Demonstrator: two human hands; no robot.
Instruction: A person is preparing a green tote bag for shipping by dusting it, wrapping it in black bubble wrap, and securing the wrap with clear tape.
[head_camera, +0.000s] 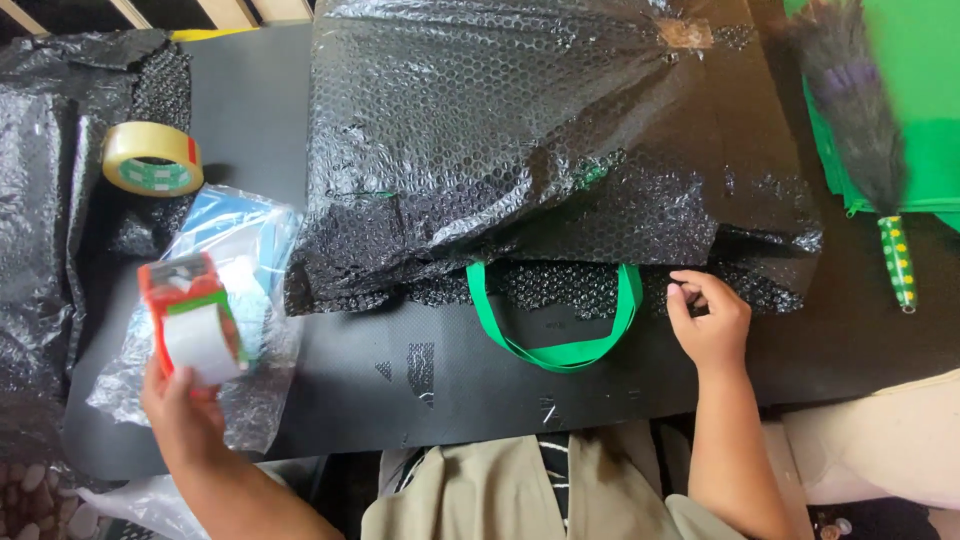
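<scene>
Black bubble-wrap parcel (540, 150), large, laid across the dark desk (450, 390); a green loop handle (560, 330) is seen protruding from its near edge. The wrap's lower edge is pinched by the right hand (708, 318), grip clenched on it. An orange tape dispenser (192, 320) is grasped by the left hand (180, 410), above a clear plastic bag (250, 250). A tape roll (152, 158) is placed far left.

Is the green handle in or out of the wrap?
Out. The green handle loops clear of the black bubble wrap edge onto the table, beside the right hand.
</scene>
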